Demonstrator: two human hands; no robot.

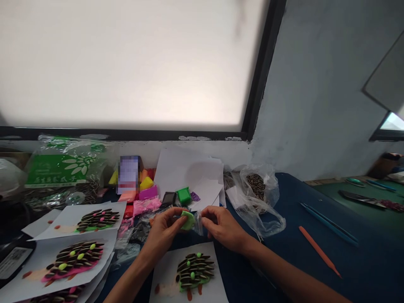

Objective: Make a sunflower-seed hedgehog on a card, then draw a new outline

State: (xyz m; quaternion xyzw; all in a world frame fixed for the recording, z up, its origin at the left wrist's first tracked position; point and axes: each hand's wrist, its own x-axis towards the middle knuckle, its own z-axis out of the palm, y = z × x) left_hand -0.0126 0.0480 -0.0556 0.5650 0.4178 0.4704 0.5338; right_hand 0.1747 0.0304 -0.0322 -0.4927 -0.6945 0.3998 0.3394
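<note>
My left hand [167,227] grips a light green piece of modelling clay [188,220] between thumb and fingers. Close beside it, my right hand [222,227] pinches a small clear plastic bag [198,223] that reaches toward the clay. Whether the clay is partly inside the bag I cannot tell. Below both hands lies a white sheet [164,269] bearing a hedgehog picture [197,269], with sunflower-seed spines on green clay, small green balls, and orange-brown feet and nose.
Finished-looking hedgehog sheets [94,252] overlap at the left. Behind stand coloured clay packets [147,192], a green clay block [183,195] and white paper [189,168]. Seeds fill a plastic bag [255,185]. Blue tweezers [330,225] and an orange tool [318,250] lie right.
</note>
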